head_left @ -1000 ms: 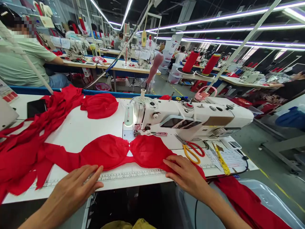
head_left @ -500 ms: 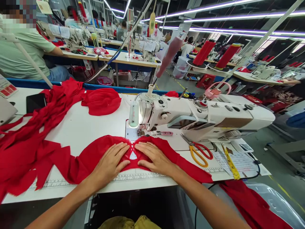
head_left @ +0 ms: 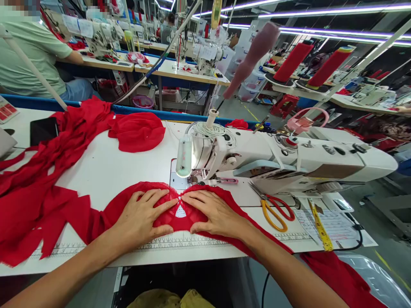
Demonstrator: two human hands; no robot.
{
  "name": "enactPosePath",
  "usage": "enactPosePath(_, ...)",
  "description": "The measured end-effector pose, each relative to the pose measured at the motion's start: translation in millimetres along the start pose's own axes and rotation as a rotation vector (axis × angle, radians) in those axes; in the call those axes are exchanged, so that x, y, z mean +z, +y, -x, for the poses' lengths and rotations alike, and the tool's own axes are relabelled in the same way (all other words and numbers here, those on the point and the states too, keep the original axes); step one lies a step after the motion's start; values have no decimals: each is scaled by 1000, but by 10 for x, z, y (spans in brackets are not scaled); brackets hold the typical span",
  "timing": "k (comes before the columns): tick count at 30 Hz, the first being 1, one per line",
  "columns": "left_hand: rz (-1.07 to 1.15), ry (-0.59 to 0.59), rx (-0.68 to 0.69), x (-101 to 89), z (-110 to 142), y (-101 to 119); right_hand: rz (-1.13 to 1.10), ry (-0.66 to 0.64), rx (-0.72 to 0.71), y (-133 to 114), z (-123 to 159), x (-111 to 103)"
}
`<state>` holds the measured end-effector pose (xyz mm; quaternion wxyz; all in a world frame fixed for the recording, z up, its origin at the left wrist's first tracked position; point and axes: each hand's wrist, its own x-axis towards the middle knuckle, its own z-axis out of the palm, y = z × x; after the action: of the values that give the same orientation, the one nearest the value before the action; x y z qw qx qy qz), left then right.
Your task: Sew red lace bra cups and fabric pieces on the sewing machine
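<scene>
The left hand (head_left: 141, 216) lies palm down with fingers loosely spread on the red bra (head_left: 175, 220), covering the cup just left of its lacy centre. The right hand (head_left: 215, 214) presses the other cup the same way, fingers a little apart and their tips near the left hand's. The bra lies flat beneath both on the white counter (head_left: 128, 171) (a printed ruler strip (head_left: 180, 244) runs just below the palms). Beyond the fingertips stands the sewing machine (head_left: 289, 158); to the right hand's right lie scissors (head_left: 272, 209).
</scene>
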<state>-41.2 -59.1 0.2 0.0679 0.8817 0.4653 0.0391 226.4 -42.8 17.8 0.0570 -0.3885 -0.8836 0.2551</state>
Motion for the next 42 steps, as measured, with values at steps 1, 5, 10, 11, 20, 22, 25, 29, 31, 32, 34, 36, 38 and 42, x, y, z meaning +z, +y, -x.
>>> enactPosePath(1, -7, -17, -4, -21, -7, 4, 10, -18, 1, 1, -8, -11)
enactPosePath(5, -24, -72, -6, -61, -31, 2, 34, -62, -6, 3, -36, -44)
enactPosePath(10, 3, -59, 1, -46, -47, -26, 27, -68, -6, 14, -46, -64)
enactPosePath(11, 4, -64, 2, -43, -47, -30, 24, -67, -1, 19, -44, -63)
enactPosePath(20, 11, -47, -3, -24, -22, -31, 18, -74, 9, 49, -49, -46)
enactPosePath(22, 20, -45, -2, -19, -23, -44, 18, -72, 9, 51, -53, -48)
enactPosePath(25, 34, -41, 6, -15, -31, -76, 11, -69, 5, 54, -55, -51)
enactPosePath(29, 35, -27, 15, -6, -34, -103, 1, -62, 6, 48, -51, -56)
enactPosePath(31, 26, -18, 14, -1, -26, -100, 0, -62, 9, 39, -48, -63)
enactPosePath(32, 21, -15, 14, 0, -21, -95, 1, -62, 11, 34, -48, -67)
enactPosePath(34, 13, -19, 12, 0, -13, -85, 1, -61, 14, 24, -49, -75)
enactPosePath(36, 6, -25, 8, 1, -9, -79, 2, -63, 16, 17, -54, -82)
enactPosePath(38, 2, -20, 9, 10, -6, -82, 7, -69, 19, 13, -61, -83)
enactPosePath(42, -3, 50, 21, 56, 38, -87, 29, -64, 8, 5, -53, -73)
